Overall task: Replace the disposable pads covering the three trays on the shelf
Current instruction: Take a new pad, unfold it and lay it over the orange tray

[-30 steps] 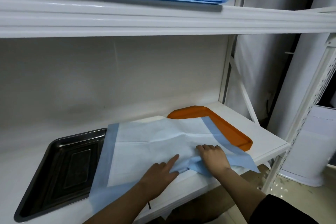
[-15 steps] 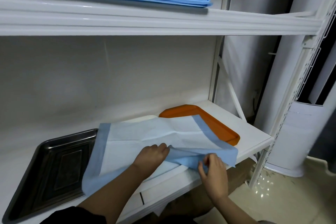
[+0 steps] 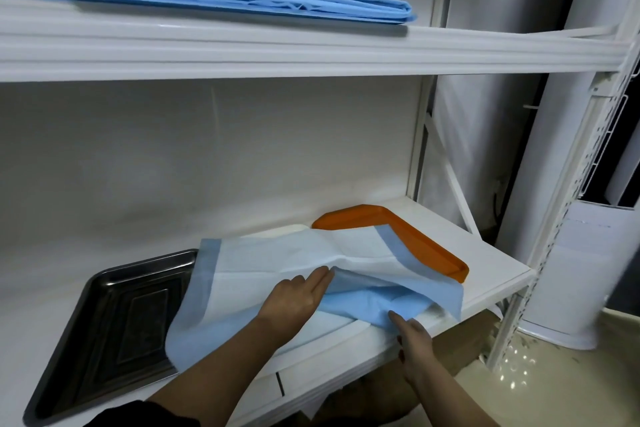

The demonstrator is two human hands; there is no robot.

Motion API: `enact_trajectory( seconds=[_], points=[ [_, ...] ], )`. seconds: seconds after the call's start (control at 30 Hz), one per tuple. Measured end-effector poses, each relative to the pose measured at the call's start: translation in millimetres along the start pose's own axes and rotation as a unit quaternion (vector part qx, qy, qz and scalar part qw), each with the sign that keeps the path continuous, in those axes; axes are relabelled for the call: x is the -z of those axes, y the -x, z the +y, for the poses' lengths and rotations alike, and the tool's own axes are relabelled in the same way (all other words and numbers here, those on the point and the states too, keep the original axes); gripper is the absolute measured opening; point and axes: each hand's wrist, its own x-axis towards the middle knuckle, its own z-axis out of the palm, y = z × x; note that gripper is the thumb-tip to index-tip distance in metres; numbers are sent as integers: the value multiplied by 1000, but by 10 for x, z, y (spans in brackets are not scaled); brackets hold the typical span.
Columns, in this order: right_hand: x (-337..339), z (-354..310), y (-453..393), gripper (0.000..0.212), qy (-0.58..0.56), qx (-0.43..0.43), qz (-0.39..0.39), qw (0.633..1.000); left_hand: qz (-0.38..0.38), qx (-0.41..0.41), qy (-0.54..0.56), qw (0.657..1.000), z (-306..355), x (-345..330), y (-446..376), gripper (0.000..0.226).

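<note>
Fingers pinching the pad lengthwise along shelf, left hand flat on it

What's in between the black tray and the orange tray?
In the head view, the blue-edged pad lies between the black tray and the orange tray.

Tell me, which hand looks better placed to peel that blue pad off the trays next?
Probably the right hand: it pinches the pad's folded-up blue front edge at the shelf lip and could pull it away. The left hand lies flat on the pad, fingers straight.
</note>
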Motion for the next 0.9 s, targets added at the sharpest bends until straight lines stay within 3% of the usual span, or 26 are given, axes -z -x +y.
enact_trajectory(
  seconds=[0.13,0.23,0.33,0.47,0.57,0.63,0.7,0.8,0.9],
  points=[
    [-58,-66,-50,25,118,54,-15,991,7,15,-4,1000,-10,16,-7,97],
    [-108,-148,-64,21,128,128,-18,983,3,24,1,1000,-36,42,-37,104],
    [-186,-251,-65,15,60,148,-45,986,-5,37,7,999,-62,88,-65,110],
    [-275,-393,-36,20,-50,100,-53,992,-16,54,7,998,-75,111,-95,111],
    [-310,-420,-4,21,-118,109,-140,977,-23,60,6,998,-91,132,-121,110],
    [-308,-375,-21,23,-57,150,-185,969,-26,60,-1,998,-98,154,-139,106],
    [-299,-290,-95,27,98,201,-189,956,-33,60,-9,998,-93,170,-149,104],
    [-330,-177,-225,12,350,227,-98,903,-52,61,-14,997,-91,162,-155,107],
    [-388,-190,-224,30,380,241,-73,890,-62,60,-15,996,-101,178,-148,107]
  ],
)
